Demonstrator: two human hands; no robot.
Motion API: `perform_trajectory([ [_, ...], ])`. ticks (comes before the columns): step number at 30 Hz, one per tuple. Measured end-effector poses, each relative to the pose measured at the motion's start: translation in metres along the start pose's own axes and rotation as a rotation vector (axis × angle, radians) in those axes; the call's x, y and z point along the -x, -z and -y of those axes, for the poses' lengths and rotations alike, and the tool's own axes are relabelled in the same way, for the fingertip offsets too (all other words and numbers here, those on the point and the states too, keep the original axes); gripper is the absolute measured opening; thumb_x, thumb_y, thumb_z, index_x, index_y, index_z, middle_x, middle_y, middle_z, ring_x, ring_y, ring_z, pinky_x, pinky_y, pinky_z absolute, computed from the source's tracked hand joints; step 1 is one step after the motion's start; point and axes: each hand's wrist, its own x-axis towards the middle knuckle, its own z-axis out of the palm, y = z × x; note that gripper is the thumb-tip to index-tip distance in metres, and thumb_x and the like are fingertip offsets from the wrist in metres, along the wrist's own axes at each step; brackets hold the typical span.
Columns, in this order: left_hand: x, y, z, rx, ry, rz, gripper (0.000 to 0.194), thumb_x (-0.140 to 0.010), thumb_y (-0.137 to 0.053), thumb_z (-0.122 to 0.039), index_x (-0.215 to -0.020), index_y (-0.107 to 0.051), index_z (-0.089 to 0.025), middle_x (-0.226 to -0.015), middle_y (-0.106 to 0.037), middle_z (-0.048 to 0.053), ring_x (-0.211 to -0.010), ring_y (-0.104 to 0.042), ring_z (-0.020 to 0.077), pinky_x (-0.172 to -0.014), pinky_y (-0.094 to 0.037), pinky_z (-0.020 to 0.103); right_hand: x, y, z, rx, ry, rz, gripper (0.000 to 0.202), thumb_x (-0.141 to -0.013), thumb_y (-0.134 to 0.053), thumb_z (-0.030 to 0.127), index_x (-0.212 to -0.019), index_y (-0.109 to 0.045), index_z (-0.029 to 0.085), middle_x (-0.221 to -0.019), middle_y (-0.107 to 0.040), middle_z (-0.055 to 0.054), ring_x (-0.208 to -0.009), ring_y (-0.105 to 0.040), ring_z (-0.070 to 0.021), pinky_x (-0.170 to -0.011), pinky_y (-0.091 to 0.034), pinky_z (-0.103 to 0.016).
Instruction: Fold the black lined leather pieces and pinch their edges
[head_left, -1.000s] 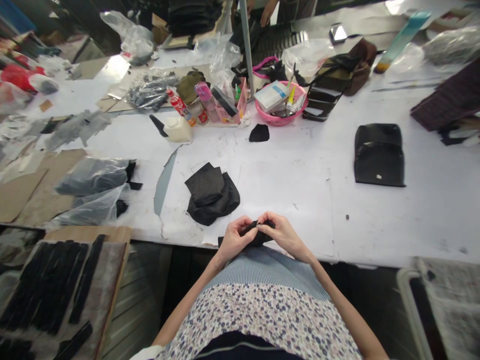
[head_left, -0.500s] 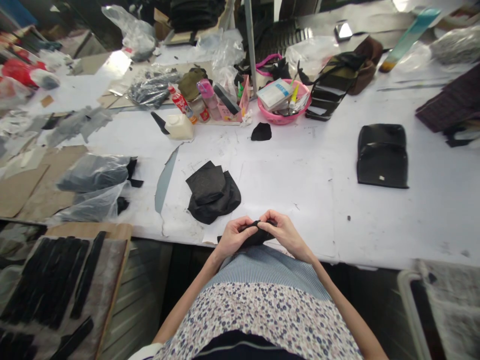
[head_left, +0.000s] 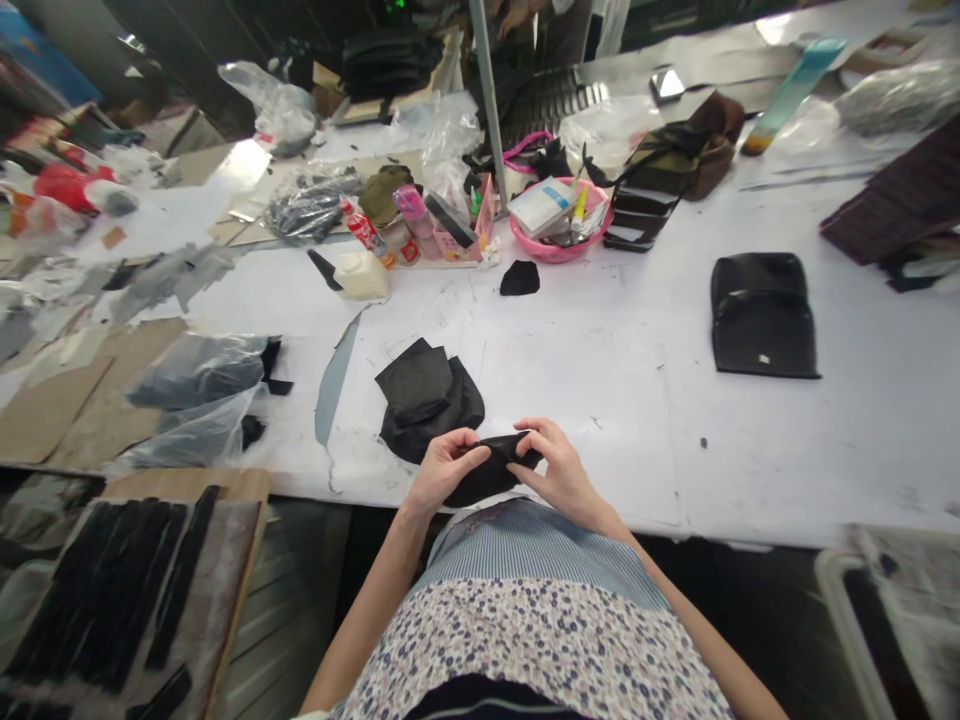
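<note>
Bench work on black sheet material, worn-camera view. The left hand (head_left: 442,472) and right hand (head_left: 560,474), at the lower centre of the frame, hold a black piece (head_left: 487,484) at the near edge of the white-topped table (head_left: 592,360). The left pinches its upper edge between thumb and fingers; the right grips the other end, fingers at the upper corner and thumb on the near face. The hands, whose fingertips nearly met half a second ago, have now drawn apart, chiefly through the left hand's shift leftward. The edge consequently lies extended between them and more of the near face shows, which suggests that the edge is being straightened or checked.

Compared with the earlier frame, the left fingers appear closer to the heap of black pieces (head_left: 421,385), left of centre; contact cannot be determined. The whole bench sits slightly lower in view. The black flapped case (head_left: 763,318), right, and pink basket (head_left: 559,253), upper centre, keep their places on the table.
</note>
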Motion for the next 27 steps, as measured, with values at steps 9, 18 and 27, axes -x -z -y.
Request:
perform_trajectory([
  [9, 0.0, 0.006, 0.005, -0.105, -0.047, -0.008, 0.024, -0.076, -0.072, -0.035, -0.078, -0.061, -0.013, -0.067, -0.056, -0.001, -0.06, -0.049, 0.009, -0.054, -0.038, 0.018, -0.002, -0.015, -0.009, -0.08, -0.046, 0.034, 0.017, -0.073, -0.076, 0.027, -0.084, -0.063, 0.022, -0.117, -0.057, -0.008, -0.114, -0.051, -0.024, -0.098, -0.04, -0.041],
  [18, 0.003, 0.012, 0.006, -0.143, -0.042, -0.023, 0.026, -0.077, -0.069, -0.039, -0.078, -0.062, -0.014, -0.066, -0.056, -0.001, -0.058, -0.049, 0.0096, -0.054, -0.039, 0.02, -0.005, -0.006, -0.016, -0.183, -0.134, 0.02, 0.016, -0.081, -0.065, 0.029, -0.07, -0.058, 0.021, -0.1, -0.063, -0.006, -0.095, -0.057, -0.0202, -0.088, -0.042, -0.036],
  [27, 0.004, 0.008, 0.005, -0.161, -0.058, -0.006, 0.025, -0.081, -0.064, -0.038, -0.076, -0.059, -0.014, -0.064, -0.052, -0.002, -0.057, -0.046, 0.0088, -0.053, -0.036, 0.019, -0.006, -0.009, -0.014, -0.201, -0.173, -0.019, 0.02, -0.084, -0.062, 0.031, -0.07, -0.053, 0.02, -0.085, -0.063, -0.004, -0.081, -0.057, -0.0186, -0.078, -0.042, -0.032],
])
